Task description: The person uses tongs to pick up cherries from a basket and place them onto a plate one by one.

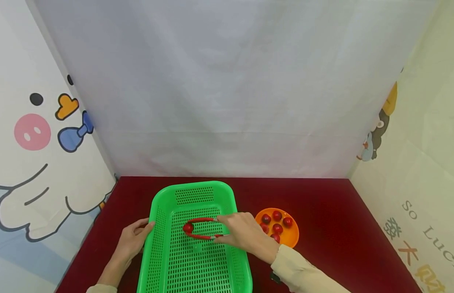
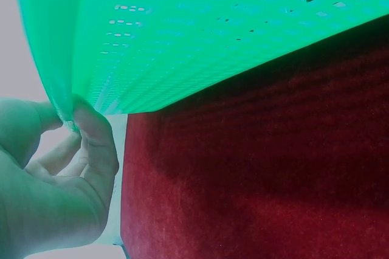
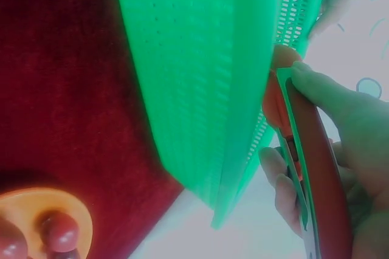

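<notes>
My right hand (image 1: pixel 249 236) grips a pair of red tongs (image 1: pixel 202 237) over the green basket (image 1: pixel 239 260), thumb and fingers on opposite arms. At the far end of the tongs sits a small round red fruit (image 1: pixel 188 228), between the tips. In the right wrist view the tongs (image 3: pixel 322 174) stand by the basket's side wall. My left hand (image 1: pixel 132 240) pinches the basket's left rim. The left wrist view shows the thumb and fingers of this hand (image 2: pixel 67 174) meeting at the rim's lip.
An orange plate (image 1: pixel 293 236) with several round red fruits stands to the right of the basket, partly behind my right forearm. Dark red cloth (image 1: pixel 333 228) covers the table. A plain pale curtain (image 1: pixel 227 101) hangs behind, with printed cloth walls at both sides.
</notes>
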Motion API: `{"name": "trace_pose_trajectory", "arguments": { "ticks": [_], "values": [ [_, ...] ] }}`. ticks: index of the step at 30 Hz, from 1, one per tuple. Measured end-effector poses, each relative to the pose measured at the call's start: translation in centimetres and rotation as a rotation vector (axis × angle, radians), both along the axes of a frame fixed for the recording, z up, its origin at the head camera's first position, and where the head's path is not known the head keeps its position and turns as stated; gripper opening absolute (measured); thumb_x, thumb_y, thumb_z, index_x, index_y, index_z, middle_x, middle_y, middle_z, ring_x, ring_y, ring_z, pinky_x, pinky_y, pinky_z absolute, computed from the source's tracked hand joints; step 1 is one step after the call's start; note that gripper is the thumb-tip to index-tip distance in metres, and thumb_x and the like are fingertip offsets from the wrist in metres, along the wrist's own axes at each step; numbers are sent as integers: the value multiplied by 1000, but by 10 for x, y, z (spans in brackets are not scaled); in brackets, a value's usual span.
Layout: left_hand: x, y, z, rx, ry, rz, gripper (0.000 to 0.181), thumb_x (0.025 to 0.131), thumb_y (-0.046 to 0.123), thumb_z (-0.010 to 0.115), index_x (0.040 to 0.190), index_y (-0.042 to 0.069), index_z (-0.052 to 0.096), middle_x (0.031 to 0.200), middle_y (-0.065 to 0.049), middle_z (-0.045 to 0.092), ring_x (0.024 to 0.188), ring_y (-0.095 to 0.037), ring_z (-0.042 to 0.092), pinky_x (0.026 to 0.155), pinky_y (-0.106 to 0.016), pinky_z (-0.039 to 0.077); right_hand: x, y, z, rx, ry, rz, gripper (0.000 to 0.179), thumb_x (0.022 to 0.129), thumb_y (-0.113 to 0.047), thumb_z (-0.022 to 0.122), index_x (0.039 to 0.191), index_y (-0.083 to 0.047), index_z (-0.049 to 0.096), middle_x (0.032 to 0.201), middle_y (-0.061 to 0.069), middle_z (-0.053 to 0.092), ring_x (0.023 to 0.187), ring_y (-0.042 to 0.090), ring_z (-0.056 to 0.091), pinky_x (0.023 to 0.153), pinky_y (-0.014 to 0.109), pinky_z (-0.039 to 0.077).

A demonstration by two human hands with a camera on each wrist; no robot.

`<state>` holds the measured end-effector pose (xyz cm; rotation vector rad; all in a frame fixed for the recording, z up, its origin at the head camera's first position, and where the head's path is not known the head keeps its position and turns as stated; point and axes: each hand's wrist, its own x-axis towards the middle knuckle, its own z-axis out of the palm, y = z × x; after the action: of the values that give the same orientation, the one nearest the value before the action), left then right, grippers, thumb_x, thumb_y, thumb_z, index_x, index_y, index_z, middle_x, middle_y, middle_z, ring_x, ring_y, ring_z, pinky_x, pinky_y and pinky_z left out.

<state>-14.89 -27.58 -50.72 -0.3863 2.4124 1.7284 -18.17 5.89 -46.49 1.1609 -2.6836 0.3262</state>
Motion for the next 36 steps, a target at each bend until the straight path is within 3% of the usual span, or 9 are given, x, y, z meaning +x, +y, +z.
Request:
{"name": "trace_pose_trajectory", "arguments": {
  "ticks": [7, 10, 16, 28, 36],
  "values": [
    [-1, 1, 0, 5, -4, 0, 62, 108, 36, 56, 151, -6, 41, 120, -26, 68, 80, -22, 72, 68, -41, 61, 2, 13, -4, -59, 42, 6, 54, 80, -47, 87, 116, -8, 77, 101, 3, 79, 59, 9, 64, 46, 10, 36],
    [-1, 1, 0, -5, -5, -2, 63, 108, 37, 56, 152, -6, 41, 122, -27, 67, 81, -21, 72, 68, -40, 61, 3, 18, -6, -82, 72, 11, 54, 80, -46, 88, 116, -8, 77, 100, 3, 79, 65, 12, 68, 48, 10, 39],
    [-1, -1, -1, -35, -12, -5, 65, 108, 40, 55, 152, -5, 41, 127, -30, 64, 83, -19, 70, 68, -39, 60, 6, 26, -10, -161, 95, 23, 54, 77, -44, 91, 113, -7, 77, 98, 3, 79, 58, 8, 61, 48, 9, 38],
    [-1, -2, 0, -29, -16, 2, 64, 108, 39, 55, 152, -5, 41, 122, -25, 68, 80, -17, 70, 67, -37, 60, 10, 41, -19, -297, 98, 18, 51, 75, -42, 92, 111, -8, 76, 78, -2, 73, 52, 0, 35, 45, 10, 27],
    [-4, -2, -1, -31, -23, -9, 65, 108, 40, 55, 153, -4, 40, 125, -26, 66, 82, -16, 70, 68, -37, 60, 9, 53, -22, -376, 148, 18, 56, 71, -35, 96, 113, -6, 76, 82, -1, 75, 53, 2, 39, 49, 10, 32]
  ]
}}
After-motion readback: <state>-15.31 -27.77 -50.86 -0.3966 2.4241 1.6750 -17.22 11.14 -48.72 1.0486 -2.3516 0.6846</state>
